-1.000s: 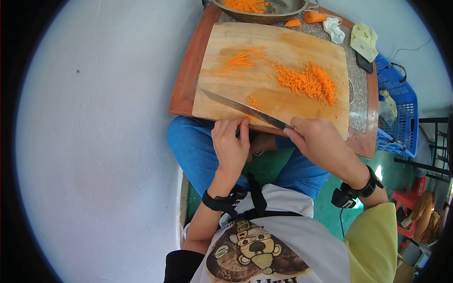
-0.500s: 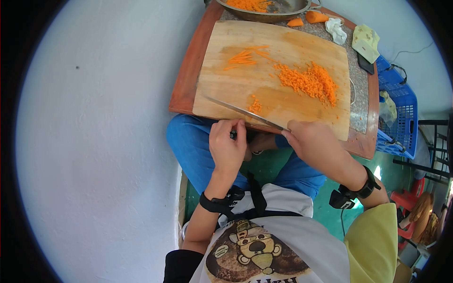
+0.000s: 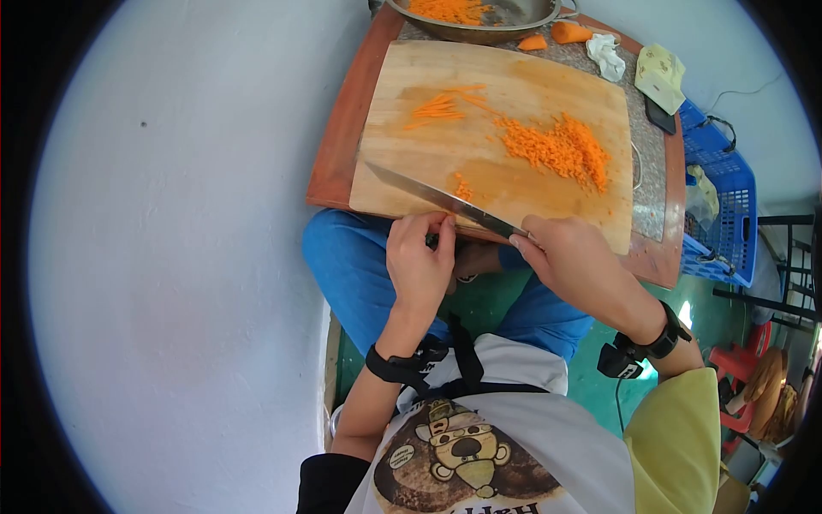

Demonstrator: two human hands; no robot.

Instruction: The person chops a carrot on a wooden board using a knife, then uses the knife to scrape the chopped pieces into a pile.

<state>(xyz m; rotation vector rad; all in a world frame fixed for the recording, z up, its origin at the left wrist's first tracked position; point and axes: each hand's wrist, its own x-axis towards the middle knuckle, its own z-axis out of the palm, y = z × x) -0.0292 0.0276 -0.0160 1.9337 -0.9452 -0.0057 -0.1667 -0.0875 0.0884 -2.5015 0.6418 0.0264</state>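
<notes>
One pan [image 3: 469, 33]: shredded carrot [image 3: 449, 10] | blue basket [image 3: 738, 214]: plastic bag [image 3: 702, 199] | right hand [image 3: 567, 250]: gripping knife [image 3: 438, 198] | left hand [image 3: 419, 267]: curled, contents unclear

The kitchen knife [image 3: 432, 195] turned from nearly edge-on to broadside, its tip shifting toward twelve o'clock. It hid more of the small minced-carrot cluster [image 3: 462, 186].

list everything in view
table: 1, brown, top centre
cutting board: 1, tan, on table
knife: 1, silver, over board
minced carrot: 2 piles, orange, on board
carrot strips: several, orange, on board
pan: 1, silver, on table
carrot heap: 1, orange, in pan
carrot chunks: 2, orange, beside pan
tissue: 1, white, beside chunks
packet: 1, yellow, table's right
phone: 1, black, beside packet
basket: 1, blue, beside table
left hand: 1, by board
right hand: 1, gripping knife
</notes>
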